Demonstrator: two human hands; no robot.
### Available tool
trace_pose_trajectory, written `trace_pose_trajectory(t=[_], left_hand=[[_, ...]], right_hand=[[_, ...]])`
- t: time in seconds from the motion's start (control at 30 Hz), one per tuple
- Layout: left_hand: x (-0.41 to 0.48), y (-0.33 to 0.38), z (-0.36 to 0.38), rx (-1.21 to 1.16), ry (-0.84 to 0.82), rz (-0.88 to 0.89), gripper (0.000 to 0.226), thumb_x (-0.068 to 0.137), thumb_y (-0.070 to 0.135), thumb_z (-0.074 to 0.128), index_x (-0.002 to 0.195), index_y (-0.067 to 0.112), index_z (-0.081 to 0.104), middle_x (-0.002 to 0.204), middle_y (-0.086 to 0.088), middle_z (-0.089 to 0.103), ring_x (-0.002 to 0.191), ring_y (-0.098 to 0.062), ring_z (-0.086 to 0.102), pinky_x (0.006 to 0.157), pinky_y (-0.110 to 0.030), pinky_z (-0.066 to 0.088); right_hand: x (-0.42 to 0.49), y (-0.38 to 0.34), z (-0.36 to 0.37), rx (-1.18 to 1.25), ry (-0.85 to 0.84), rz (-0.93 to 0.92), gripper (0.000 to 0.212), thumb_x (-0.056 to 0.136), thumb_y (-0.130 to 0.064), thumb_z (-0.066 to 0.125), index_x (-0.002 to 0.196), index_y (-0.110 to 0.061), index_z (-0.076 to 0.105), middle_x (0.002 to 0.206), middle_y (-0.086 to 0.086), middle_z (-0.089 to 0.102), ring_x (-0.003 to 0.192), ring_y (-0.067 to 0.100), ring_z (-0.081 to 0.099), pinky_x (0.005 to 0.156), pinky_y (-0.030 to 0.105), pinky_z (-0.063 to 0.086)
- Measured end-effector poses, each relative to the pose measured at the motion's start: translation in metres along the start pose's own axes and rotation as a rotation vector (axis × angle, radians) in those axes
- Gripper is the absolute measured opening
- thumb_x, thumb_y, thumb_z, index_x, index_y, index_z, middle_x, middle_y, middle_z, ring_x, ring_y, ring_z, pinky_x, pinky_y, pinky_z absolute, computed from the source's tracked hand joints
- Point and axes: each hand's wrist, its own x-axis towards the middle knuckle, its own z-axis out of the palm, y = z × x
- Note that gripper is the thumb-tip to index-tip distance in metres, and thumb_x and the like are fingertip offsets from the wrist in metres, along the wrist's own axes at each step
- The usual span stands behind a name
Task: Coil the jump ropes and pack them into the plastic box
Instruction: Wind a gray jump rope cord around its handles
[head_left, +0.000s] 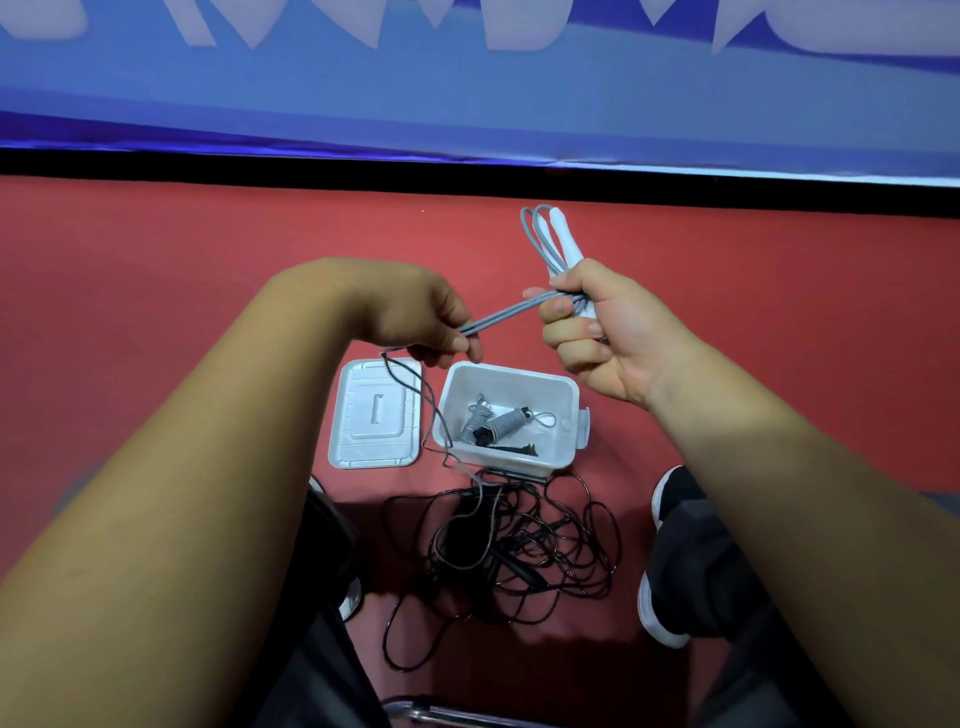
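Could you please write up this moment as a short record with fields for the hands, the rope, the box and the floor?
left hand: pinches the strands of the grey jump rope
right hand: grips the rope's folded loops together with a white handle
plastic box: open, on the red floor, coiled grey ropes inside
lid: flat on the floor, left of the box
black ropes: loose tangle on the floor, nearer the person than the box, uncoiled
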Motion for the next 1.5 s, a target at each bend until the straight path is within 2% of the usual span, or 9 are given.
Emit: trace_pose_trajectory(t=[0.13,0.3,0.4,0.57,0.67,0.73,0.93,1.2,1.5], left_hand=[[0.006,-0.004,0.0,0.133,0.077,-0.022,0.015,0.103,0.03,0.065,0.105,0.029,0.08,0.078,0.01,0.074,0.063,0.003,0.059,0.072,-0.023,0.047],[0.018,-0.009,0.002,0.116,0.301,-0.004,0.019,0.101,0.03,0.067,0.085,0.022,0.074,0.078,0.001,0.077,0.063,-0.007,0.064,0.073,-0.03,0.057],[0.02,-0.009,0.004,-0.093,0.302,0.048,0.01,0.098,0.022,0.072,0.095,0.014,0.078,0.09,-0.01,0.078,0.078,-0.014,0.07,0.083,-0.04,0.064],[0.017,-0.001,0.009,-0.219,0.176,0.188,0.022,0.097,-0.005,0.058,0.104,0.007,0.075,0.098,-0.009,0.077,0.086,-0.014,0.071,0.078,-0.029,0.06],[0.013,0.005,0.009,-0.235,0.079,0.302,0.019,0.098,-0.005,0.06,0.106,0.007,0.073,0.106,-0.009,0.077,0.095,-0.016,0.071,0.083,-0.03,0.058],[0.013,0.008,0.008,-0.353,0.064,0.317,0.013,0.097,-0.003,0.065,0.104,0.006,0.073,0.112,-0.013,0.076,0.106,-0.023,0.072,0.095,-0.037,0.058],[0.01,0.015,0.004,-0.437,0.066,0.378,0.019,0.088,-0.011,0.071,0.096,0.006,0.074,0.103,-0.018,0.076,0.12,-0.043,0.066,0.109,-0.048,0.052],[0.0,0.029,0.0,-0.158,0.257,0.298,0.025,0.082,-0.008,0.073,0.09,0.015,0.078,0.085,-0.003,0.076,0.076,-0.013,0.068,0.078,-0.033,0.055],[-0.005,0.025,0.007,0.304,0.416,0.292,0.034,0.084,0.008,0.075,0.112,0.028,0.078,0.096,0.009,0.07,0.083,-0.011,0.065,0.078,-0.026,0.05]], right_hand=[[-0.001,-0.004,-0.004,-0.028,0.0,0.019,0.04,0.101,-0.015,0.047,0.14,-0.007,0.05,0.066,-0.006,0.043,0.041,0.003,0.022,0.034,0.015,0.01],[-0.011,-0.002,-0.004,-0.171,-0.146,0.137,0.021,0.085,-0.019,0.058,0.103,-0.01,0.051,0.072,-0.003,0.053,0.037,0.003,0.024,0.033,0.013,0.01],[-0.015,0.003,-0.008,-0.23,-0.282,0.271,0.038,0.084,-0.023,0.059,0.117,-0.003,0.058,0.07,-0.003,0.054,0.035,0.001,0.026,0.034,0.013,0.009],[-0.012,0.019,-0.013,-0.14,-0.75,0.513,0.054,0.092,-0.019,0.062,0.143,-0.002,0.054,0.071,0.003,0.06,0.043,0.005,0.026,0.035,0.014,0.014],[-0.01,0.03,-0.009,-0.195,-0.917,0.685,0.026,0.095,-0.027,0.056,0.102,-0.005,0.069,0.056,-0.001,0.044,0.042,0.005,0.026,0.033,0.013,0.017],[-0.012,0.036,-0.01,-0.22,-0.836,0.722,0.025,0.087,-0.023,0.072,0.104,-0.01,0.059,0.058,0.001,0.032,0.039,0.003,0.021,0.033,0.011,0.018],[-0.013,0.04,-0.011,-0.29,-0.652,0.662,0.043,0.076,-0.013,0.079,0.105,-0.013,0.047,0.089,0.005,0.052,0.043,0.002,0.022,0.035,0.012,0.013],[0.002,0.044,-0.01,-0.382,-0.223,0.508,0.006,0.101,-0.014,0.049,0.098,-0.017,0.046,0.077,-0.001,0.051,0.042,0.0,0.024,0.037,0.014,0.009],[0.017,0.038,-0.018,-0.161,0.14,0.182,0.007,0.1,-0.013,0.051,0.107,-0.015,0.052,0.067,-0.004,0.043,0.046,0.005,0.022,0.039,0.017,0.011]])
